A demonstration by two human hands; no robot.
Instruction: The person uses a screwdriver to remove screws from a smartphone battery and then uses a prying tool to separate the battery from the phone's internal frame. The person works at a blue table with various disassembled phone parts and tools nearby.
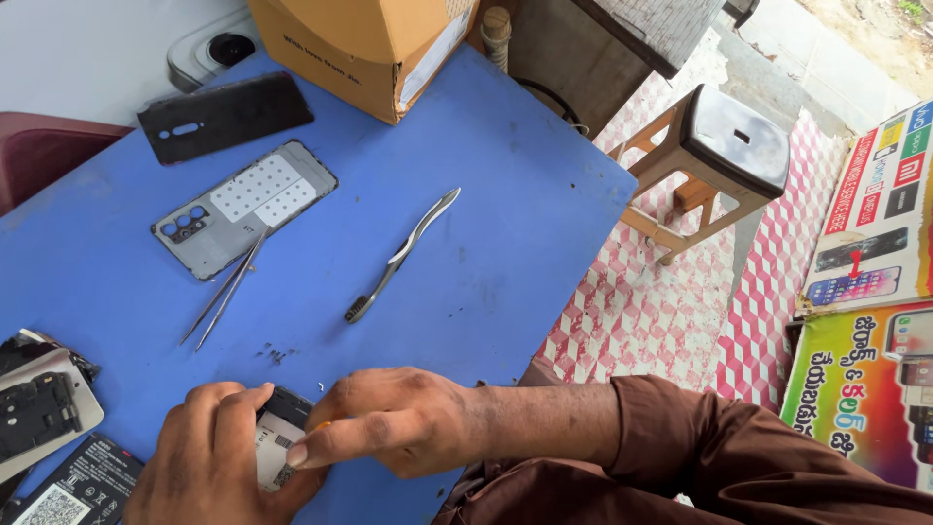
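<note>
At the near edge of the blue table [505,194], both hands close on an opened phone [277,437]: the left hand [209,457] clamps its lower end, the right hand [389,423] pinches a small orange tool [321,425] against it. Just beyond lie tweezers [225,292], a grey back cover [243,209] and a metal pry tool [400,255]. A cardboard box [360,49] stands at the far edge.
</note>
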